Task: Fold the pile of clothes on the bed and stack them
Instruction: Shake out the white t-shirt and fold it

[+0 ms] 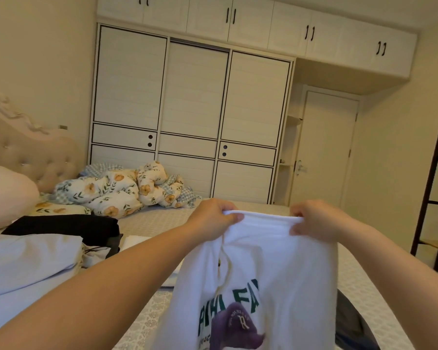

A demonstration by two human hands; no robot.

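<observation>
White printed garment [276, 269] hangs above the bed [157, 218]. Left hand [213, 218] and right hand [314, 221] each pinch its top edge, apart.

The white garment [263, 274] runs off the bottom edge, so its lower part cannot be seen, and its green lettering is folded and cut short, unreadable. It hides the bed [162, 218] beneath it and most of a dark item [352, 324] at lower right. The pink pillow [5, 195] and pale fabric [23, 261] are cut by the left edge; the dark shelf frame [435, 198] by the right.
</observation>
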